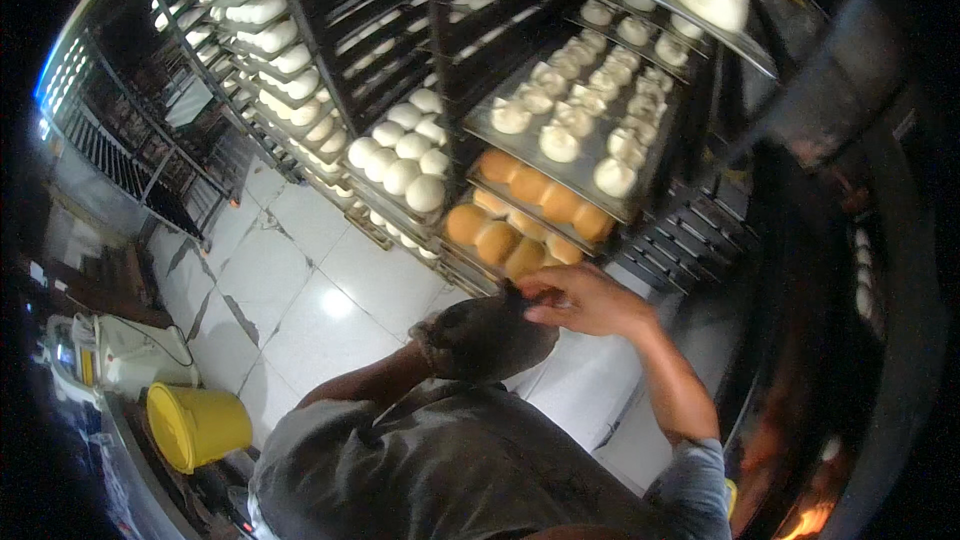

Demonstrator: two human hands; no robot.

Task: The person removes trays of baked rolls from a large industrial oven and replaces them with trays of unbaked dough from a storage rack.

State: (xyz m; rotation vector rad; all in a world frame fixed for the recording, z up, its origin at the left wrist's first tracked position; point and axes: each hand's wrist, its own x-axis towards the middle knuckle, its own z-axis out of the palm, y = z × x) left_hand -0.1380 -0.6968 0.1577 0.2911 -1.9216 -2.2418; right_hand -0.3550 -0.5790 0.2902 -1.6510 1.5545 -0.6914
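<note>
A dark, worn oven mitt [500, 350] covers my left hand [470, 335], whose fingers are hidden inside it. My bare right hand [595, 300] reaches in from the right, with thumb and fingers pinched on the mitt's far end. Just beyond my hands, golden baked buns [540, 190] sit on low trays in a rack. Above them a metal tray [625, 205] of pale, cut-topped dough pieces [560, 140] juts out. To its left, smooth white dough balls [400, 175] fill another tray.
Tall dark racks [300, 30] hold many dough trays along the far side. A higher tray [745, 50] with large dough pieces sticks out at upper right. A yellow bucket [205, 425] stands at lower left on the cracked tile floor [320, 330]. Orange flame [805, 520] glows at lower right.
</note>
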